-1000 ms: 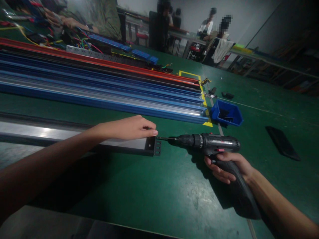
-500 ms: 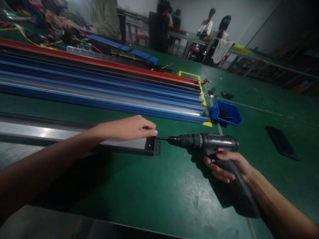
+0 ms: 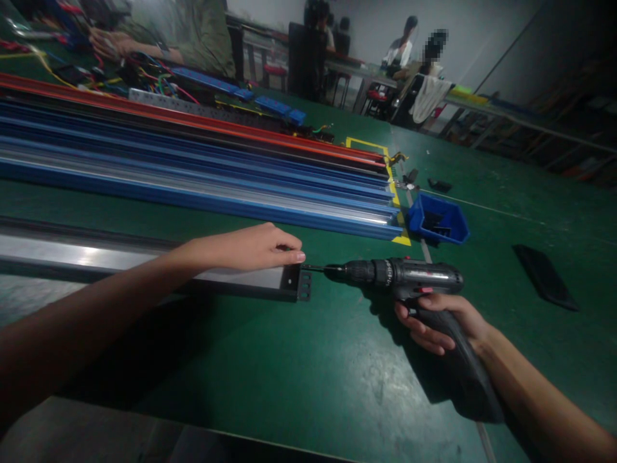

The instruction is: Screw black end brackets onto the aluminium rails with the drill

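Head view — right hand (image 3: 431, 331) grips the drill (image 3: 421, 276), left hand (image 3: 250, 248) holds the rail (image 3: 255, 280) — and any tilt could skid the bit (image 3: 319, 269) into those fingers.

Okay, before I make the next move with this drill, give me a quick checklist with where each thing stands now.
1. Drill held in the right hand: ok.
2. Left hand at the end of the gray channel: ok.
3. Bit pointed at the end bracket: ok.
4. Left fingertips well away from the bit's tip: not ok, they're right beside it.
5. Screw seated squarely: cannot tell.
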Available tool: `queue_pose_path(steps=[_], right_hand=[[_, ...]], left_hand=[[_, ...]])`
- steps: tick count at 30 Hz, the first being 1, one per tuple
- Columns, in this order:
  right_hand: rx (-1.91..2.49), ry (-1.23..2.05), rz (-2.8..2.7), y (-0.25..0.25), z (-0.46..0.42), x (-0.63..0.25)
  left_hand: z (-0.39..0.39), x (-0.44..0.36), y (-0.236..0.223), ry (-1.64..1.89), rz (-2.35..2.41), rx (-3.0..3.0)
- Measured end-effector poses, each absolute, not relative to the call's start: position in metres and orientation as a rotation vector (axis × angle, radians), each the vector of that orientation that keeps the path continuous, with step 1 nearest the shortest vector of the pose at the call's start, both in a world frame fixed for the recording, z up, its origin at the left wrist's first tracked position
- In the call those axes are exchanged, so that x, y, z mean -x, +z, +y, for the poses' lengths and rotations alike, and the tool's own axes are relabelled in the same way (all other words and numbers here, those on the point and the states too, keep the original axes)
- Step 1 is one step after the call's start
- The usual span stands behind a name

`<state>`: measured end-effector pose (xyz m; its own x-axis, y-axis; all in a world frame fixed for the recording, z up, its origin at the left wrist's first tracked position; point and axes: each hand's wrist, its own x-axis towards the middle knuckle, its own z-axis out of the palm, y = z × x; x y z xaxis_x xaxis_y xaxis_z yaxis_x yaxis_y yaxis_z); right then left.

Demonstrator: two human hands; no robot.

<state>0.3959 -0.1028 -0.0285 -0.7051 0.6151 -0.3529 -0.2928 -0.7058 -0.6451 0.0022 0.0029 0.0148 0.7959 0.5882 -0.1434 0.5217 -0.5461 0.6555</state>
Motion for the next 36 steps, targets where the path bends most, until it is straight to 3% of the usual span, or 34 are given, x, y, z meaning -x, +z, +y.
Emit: queue_pose_path(steps=[36], right_hand=[[0.895, 2.346, -0.780, -0.0268, -0.1061, -0.3975]], left_hand=[[0.0036, -0.0029, 0.0152, 0.130, 0.796, -2.251]])
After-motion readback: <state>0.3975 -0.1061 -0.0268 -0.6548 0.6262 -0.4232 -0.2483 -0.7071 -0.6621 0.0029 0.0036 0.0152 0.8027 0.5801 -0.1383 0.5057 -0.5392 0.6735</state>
